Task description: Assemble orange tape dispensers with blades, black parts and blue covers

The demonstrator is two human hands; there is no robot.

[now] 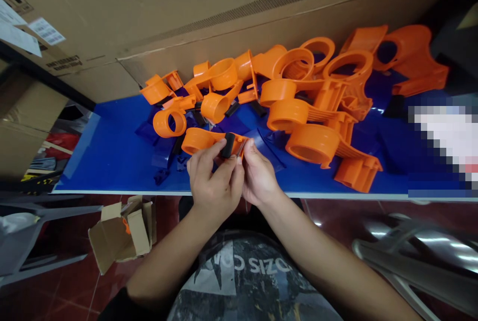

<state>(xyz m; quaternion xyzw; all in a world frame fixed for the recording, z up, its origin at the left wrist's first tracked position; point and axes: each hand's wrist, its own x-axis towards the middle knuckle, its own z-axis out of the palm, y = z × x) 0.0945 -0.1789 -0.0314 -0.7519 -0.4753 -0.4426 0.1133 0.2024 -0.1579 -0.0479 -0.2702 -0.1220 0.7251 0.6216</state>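
Observation:
Near the table's front edge, an orange tape dispenser (197, 141) is between my two hands, its ring pointing left. A black roller (227, 145) sits on its body, under the fingertips of my left hand (215, 181). That hand is closed, fingers bent onto the dispenser. My right hand (262, 171) is closed round the dispenser's right end, thumb on top. A thin greyish strip (242, 149) shows between the fingertips of both hands; its kind is hard to make out. My fingers hide most of the dispenser's right end.
Several orange dispensers (313, 144) crowd the blue tabletop (112, 147) behind and to the right. Loose black rollers (257, 108) and dark blue plastic pieces (161, 176) lie among them. A large cardboard box (224, 17) stands behind. An opened carton (115, 236) is on the floor, lower left.

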